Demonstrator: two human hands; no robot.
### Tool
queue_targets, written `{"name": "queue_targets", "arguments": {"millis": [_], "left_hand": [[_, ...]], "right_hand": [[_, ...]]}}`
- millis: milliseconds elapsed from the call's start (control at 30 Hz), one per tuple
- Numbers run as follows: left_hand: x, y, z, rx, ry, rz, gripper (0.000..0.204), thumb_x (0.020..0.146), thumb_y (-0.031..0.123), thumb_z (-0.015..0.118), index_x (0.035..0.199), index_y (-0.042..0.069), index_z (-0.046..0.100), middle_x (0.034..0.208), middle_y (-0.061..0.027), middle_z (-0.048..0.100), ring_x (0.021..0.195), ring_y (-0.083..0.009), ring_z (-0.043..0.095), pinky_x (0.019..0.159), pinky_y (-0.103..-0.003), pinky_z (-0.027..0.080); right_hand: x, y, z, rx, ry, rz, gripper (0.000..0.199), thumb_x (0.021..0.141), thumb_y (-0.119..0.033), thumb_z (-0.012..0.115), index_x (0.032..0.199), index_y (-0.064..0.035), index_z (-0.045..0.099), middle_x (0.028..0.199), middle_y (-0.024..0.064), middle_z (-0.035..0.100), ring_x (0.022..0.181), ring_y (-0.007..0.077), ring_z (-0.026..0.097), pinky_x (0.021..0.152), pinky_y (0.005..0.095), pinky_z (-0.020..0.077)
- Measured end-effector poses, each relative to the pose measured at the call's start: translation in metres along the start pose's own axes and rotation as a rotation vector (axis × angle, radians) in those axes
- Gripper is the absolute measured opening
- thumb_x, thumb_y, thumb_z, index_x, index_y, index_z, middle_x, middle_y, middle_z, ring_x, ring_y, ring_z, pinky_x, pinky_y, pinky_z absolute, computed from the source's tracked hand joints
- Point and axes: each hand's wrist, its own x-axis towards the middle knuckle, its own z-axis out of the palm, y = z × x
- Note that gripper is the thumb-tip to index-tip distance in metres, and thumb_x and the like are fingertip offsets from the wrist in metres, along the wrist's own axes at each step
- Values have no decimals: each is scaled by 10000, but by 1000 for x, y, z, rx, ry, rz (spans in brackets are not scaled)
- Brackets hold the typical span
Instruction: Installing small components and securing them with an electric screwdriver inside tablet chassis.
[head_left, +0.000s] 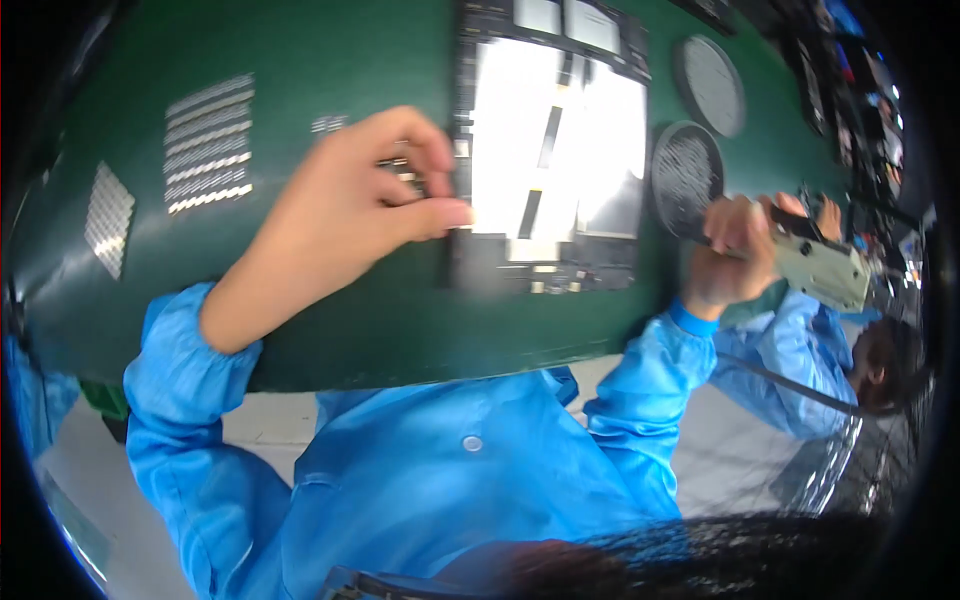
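On the green table lies a black flat panel [548,255] with bright, glaring white areas and small parts along its edges. My left hand [365,190] is at the panel's left edge, fingers curled in and thumb tip over the rim. Small shiny bits show between its fingers; whether they are held or lie on the table I cannot tell. My right hand [735,250] is closed and blurred, right of the panel beside a round dish [687,175] of small parts. A thin dark thing shows at its fingers, too smeared to name. A pale boxy device [825,270] is just right of it.
Rows of small metallic strips [208,145] and a slanted sheet of small pieces [108,218] lie at left. A few tiny parts [328,124] sit behind my left hand. A second round dish [712,85] stands far right. Another person in blue [790,365] sits at right, near a cable.
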Motion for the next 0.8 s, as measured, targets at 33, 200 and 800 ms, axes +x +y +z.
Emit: {"name": "queue_targets", "arguments": {"millis": [33,200,800], "left_hand": [[0,0,2,-7,-1,-5,278,818,28,736,1001,9,528,930,-79,582,727,-121,661,607,-220,507],[-4,2,2,43,-2,47,256,831,56,733,994,2,543,923,-75,581,751,-131,665,623,-222,520],[1,-17,-2,175,117,239,222,825,81,727,937,-29,568,804,-96,625,661,-147,667,573,-256,498]], "right_hand": [[3,-2,-1,5,9,-3,316,832,-58,588,1141,-21,532,580,7,398,435,102,364,416,276,339],[12,-26,15,268,4,12,274,896,-131,501,1159,-56,516,556,-34,288,442,73,312,440,250,312],[-47,-14,157,355,-509,224,342,881,-84,445,1217,-143,467,594,-4,351,448,99,364,449,272,369]]}}
